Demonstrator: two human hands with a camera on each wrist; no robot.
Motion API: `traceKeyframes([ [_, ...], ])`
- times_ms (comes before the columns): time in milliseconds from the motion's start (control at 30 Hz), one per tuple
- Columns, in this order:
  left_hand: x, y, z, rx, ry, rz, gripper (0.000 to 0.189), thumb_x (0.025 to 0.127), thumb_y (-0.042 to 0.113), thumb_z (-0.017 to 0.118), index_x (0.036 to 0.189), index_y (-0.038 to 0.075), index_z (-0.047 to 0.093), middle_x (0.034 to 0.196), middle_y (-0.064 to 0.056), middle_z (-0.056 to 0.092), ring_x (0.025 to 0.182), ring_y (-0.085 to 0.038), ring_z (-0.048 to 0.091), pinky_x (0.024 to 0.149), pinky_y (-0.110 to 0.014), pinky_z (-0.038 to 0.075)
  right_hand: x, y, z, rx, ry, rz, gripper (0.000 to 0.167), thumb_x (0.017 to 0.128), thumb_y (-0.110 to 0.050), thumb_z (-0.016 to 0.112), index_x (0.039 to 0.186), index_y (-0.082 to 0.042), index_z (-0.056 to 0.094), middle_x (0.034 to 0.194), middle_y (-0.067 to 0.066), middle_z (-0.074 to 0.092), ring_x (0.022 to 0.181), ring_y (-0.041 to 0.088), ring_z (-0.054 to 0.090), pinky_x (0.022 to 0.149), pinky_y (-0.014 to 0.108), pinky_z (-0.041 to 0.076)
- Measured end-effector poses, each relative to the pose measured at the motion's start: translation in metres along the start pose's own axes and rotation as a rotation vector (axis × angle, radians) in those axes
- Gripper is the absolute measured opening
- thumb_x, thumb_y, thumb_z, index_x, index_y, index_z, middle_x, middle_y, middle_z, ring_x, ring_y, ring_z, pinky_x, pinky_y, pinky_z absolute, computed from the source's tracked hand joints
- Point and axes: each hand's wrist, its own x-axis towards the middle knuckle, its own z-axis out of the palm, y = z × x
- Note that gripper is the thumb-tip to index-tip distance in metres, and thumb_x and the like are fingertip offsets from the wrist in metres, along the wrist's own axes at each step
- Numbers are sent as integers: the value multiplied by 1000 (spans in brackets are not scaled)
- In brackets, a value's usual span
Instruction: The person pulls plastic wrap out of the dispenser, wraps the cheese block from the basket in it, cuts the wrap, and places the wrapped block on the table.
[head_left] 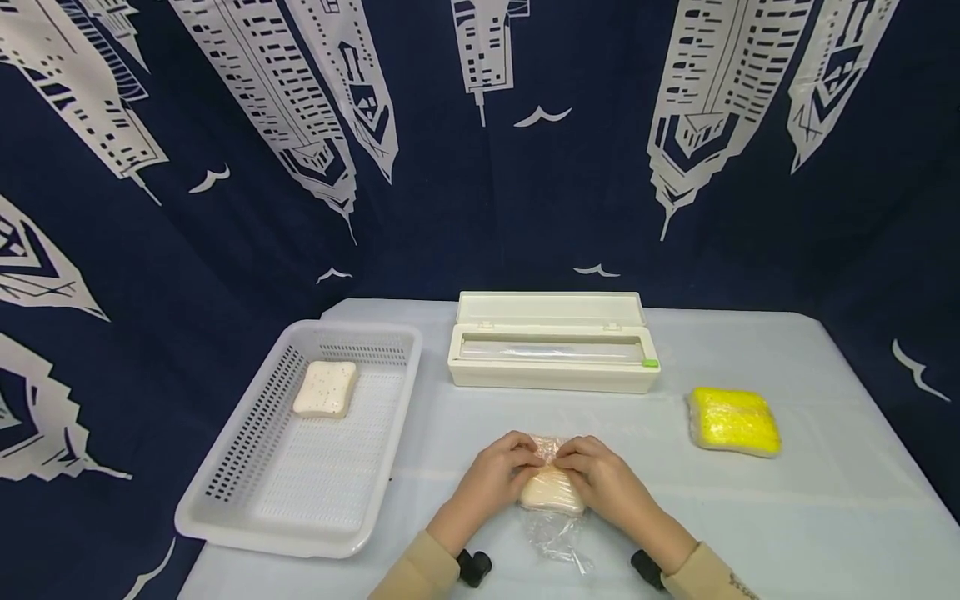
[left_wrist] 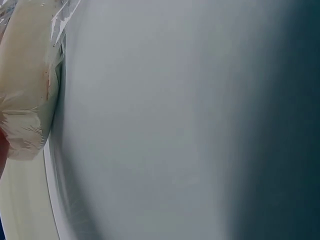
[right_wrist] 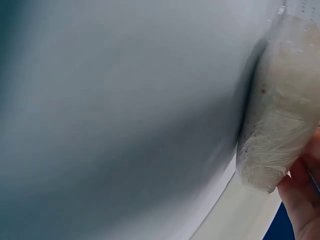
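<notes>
A cream, speckled block, shaped like a slice of bread, lies on the table between both hands, partly covered in clear plastic wrap. My left hand pinches the wrap over the block's far part from the left. From the right, my right hand does the same, its fingertips close to the left ones. Loose wrap trails from the block's near edge. In the left wrist view the block shows its film-covered side. Creased film covers the block's end in the right wrist view, with right fingers touching it.
A white plastic basket on the left holds a similar unwrapped speckled block. Behind the hands stands a cream wrap dispenser, lid raised, a film roll inside. A yellow wrapped block lies to the right. A patterned navy cloth hangs behind.
</notes>
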Motion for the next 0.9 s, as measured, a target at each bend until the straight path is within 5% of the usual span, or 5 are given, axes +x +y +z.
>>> traceKeyframes([
  [367,-1,6,-6,144,-70,44,19,95,18,64,110,20,76,115,6,70,109,-11,60,98,-24,49,-3,-11,-6,-173,-58,-148,32,72,8,76,103,3,74,105,10,69,100,23,67,88,38,57],
  [633,-7,13,-24,144,-110,44,21,93,15,65,111,20,74,120,6,70,115,-13,59,103,-28,47,-8,-21,-17,-232,-203,-67,46,75,7,71,121,4,67,121,16,69,115,37,64,99,52,49],
  [900,-25,26,-37,95,-214,99,33,76,1,79,100,19,67,109,8,65,111,-10,57,96,-19,48,-22,-18,-27,-98,-86,-104,47,68,13,77,112,-3,71,125,11,67,117,32,63,98,45,51],
])
